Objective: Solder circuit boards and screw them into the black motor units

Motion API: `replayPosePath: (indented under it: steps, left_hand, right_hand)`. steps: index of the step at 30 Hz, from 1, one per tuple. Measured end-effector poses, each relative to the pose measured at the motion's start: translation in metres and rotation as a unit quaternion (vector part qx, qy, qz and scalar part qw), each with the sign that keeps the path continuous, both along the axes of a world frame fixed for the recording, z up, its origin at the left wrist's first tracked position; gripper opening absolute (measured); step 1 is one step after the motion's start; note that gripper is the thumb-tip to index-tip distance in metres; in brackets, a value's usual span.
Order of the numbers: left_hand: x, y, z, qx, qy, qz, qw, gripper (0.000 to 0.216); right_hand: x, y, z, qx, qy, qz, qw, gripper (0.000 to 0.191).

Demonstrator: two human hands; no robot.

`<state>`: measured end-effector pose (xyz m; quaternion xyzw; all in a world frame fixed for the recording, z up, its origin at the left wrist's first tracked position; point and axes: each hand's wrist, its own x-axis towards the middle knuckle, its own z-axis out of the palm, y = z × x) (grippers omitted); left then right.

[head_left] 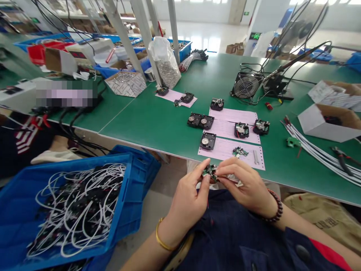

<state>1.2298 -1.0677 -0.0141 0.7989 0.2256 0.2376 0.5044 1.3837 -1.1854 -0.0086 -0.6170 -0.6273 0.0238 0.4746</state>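
Green matting is laid over the workbench, at whose near edge a small green circuit board is pinched between the fingertips of the left hand and the right hand, above the lap. Dark parts are seen on it; a thin reddish lead seems to be gripped alongside, though blur hides detail. Black housings are laid on pink sheets, a small fan is placed further back, and a blue crate is set at the left.
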Motion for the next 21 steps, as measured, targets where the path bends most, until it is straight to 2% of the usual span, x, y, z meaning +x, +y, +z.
replayPosePath:
  steps: [6, 15, 21]
  left_hand:
    - [0.0002, -0.0010, -0.0007, 0.015, 0.004, -0.007, 1.000, 0.043]
    - [0.0016, -0.0007, -0.0011, 0.033, 0.009, -0.023, 0.999, 0.044]
    - [0.0021, -0.0012, -0.0011, 0.035, 0.009, -0.029, 0.999, 0.044]
  right_hand:
    - [0.0006, 0.0005, 0.0018, -0.004, 0.018, -0.009, 1.000, 0.014]
    - [0.0021, 0.0029, 0.0036, 0.030, -0.026, 0.010, 0.999, 0.016]
    - [0.0026, 0.0033, 0.0017, 0.025, -0.036, 0.016, 0.999, 0.015]
